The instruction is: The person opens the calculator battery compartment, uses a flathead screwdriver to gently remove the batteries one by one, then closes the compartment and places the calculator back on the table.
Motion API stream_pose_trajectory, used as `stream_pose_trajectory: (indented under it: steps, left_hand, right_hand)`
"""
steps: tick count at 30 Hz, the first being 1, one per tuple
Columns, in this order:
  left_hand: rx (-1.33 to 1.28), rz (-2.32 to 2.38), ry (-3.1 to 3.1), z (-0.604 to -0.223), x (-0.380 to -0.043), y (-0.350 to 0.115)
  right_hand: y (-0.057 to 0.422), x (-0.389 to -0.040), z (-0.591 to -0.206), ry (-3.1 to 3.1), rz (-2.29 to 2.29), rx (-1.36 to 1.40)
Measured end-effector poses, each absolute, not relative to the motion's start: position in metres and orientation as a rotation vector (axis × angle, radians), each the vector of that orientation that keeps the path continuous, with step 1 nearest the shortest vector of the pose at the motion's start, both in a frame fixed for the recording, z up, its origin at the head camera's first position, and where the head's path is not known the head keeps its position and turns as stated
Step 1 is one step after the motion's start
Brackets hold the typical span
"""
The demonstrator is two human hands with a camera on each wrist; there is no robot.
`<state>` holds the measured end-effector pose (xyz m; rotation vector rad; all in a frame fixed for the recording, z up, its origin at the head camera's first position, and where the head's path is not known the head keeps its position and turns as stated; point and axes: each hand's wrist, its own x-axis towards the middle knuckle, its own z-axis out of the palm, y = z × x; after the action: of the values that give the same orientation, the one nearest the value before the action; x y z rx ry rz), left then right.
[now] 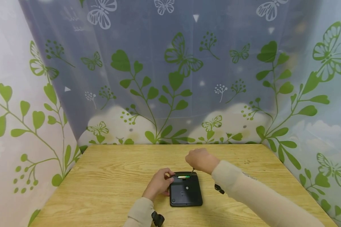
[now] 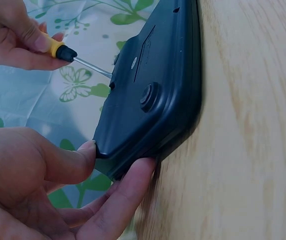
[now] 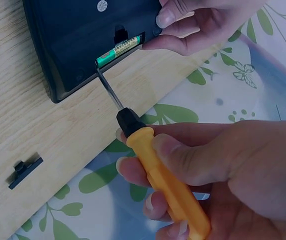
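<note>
Left hand point(image 1: 160, 183) pinching corner of black device point(image 1: 186, 194). Right hand point(image 1: 201, 160) gripping yellow-handled screwdriver point(image 3: 165, 184), tip by green battery's point(image 3: 119, 51) end; contact unclear. Battery cover point(image 3: 26, 172) on wooden table point(image 1: 108, 176).

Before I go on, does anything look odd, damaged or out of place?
One thing: a small black piece, apparently a battery cover, lies loose on the table, apart from the black device, whose green battery is exposed. I see no spill or breakage.
</note>
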<state>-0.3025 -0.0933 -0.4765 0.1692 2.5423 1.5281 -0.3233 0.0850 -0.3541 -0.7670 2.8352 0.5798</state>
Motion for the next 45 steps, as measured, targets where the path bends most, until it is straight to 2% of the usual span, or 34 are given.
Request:
stream_pose_trajectory:
  steps: [22,45]
  left_hand:
    - [0.175,1.514,2.555,-0.475,-0.302,-0.093]
    - [0.173,1.518,2.553,-0.476,-0.302,-0.092]
  right_hand:
    - [0.126,-0.338,-0.357,2.744,0.136,-0.78]
    - [0.139,-0.342,-0.363,2.682,0.006,-0.688]
